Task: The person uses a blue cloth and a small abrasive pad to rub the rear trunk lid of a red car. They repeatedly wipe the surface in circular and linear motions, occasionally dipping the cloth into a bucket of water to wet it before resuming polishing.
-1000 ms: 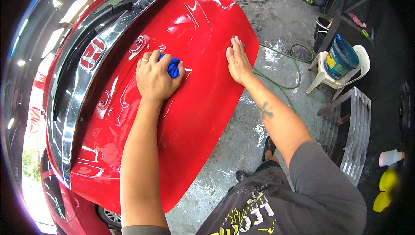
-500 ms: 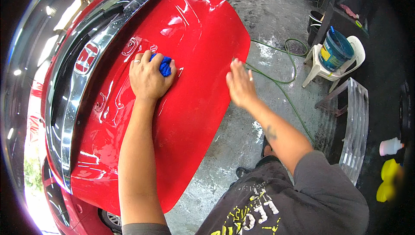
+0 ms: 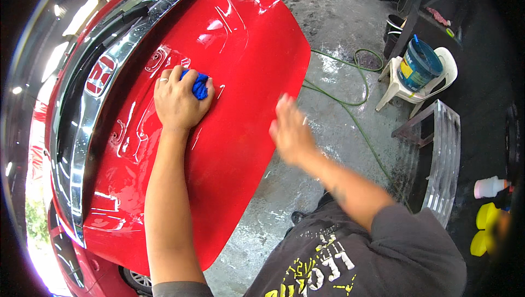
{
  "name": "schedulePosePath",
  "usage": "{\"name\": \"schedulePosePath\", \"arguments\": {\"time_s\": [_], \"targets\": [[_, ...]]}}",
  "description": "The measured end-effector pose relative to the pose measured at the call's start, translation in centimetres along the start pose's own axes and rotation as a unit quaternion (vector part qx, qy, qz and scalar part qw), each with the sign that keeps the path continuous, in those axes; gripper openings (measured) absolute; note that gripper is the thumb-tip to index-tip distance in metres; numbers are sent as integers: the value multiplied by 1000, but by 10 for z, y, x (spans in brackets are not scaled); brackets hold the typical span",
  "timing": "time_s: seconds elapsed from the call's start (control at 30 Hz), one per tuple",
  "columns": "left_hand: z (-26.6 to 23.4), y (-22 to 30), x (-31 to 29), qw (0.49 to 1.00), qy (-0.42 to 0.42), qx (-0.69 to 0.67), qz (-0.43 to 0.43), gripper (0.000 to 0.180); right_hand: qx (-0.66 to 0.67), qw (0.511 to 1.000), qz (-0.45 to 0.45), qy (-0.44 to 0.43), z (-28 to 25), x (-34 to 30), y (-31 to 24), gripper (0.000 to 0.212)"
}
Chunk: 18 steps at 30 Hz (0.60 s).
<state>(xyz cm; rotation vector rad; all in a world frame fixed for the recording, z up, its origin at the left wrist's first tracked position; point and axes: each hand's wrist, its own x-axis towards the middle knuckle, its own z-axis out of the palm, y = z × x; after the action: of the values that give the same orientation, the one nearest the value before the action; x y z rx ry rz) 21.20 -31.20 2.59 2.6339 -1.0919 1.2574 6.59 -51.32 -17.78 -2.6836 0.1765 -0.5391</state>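
Observation:
A glossy red car tailgate (image 3: 235,111) with a chrome strip fills the left and middle of the view. On its inner surface my left hand (image 3: 180,100) presses a bunched blue cloth (image 3: 198,85), fingers curled round it. Part of the cloth is hidden under the palm. My right hand (image 3: 292,133), blurred by motion, is over the tailgate's right edge with its fingers stretched out and nothing seen in them. Whether it touches the paint I cannot tell.
A green hose (image 3: 355,119) loops over the wet grey floor (image 3: 328,29). To the right, a white plastic chair (image 3: 445,81) bears a blue-green bucket (image 3: 420,67). Nearer stands a metal bench (image 3: 442,160), with a plastic bottle (image 3: 489,187) and yellow objects (image 3: 484,228) beyond it.
My right hand has come nearer to my body and a little left along the tailgate's edge. The left hand keeps its place on the cloth; the whole view has shifted slightly.

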Motion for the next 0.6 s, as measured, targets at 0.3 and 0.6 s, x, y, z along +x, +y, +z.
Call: {"name": "schedulePosePath", "arguments": {"time_s": [0.3, 0.6], "targets": [[-2, 3, 5, 1000, 6, -8, 6, 31, 91, 996, 17, 12, 1, 111, 97, 75], [-11, 4, -1, 1000, -23, 5, 4, 22, 119, 989, -46, -75, -3, 116, 145, 71]]}}
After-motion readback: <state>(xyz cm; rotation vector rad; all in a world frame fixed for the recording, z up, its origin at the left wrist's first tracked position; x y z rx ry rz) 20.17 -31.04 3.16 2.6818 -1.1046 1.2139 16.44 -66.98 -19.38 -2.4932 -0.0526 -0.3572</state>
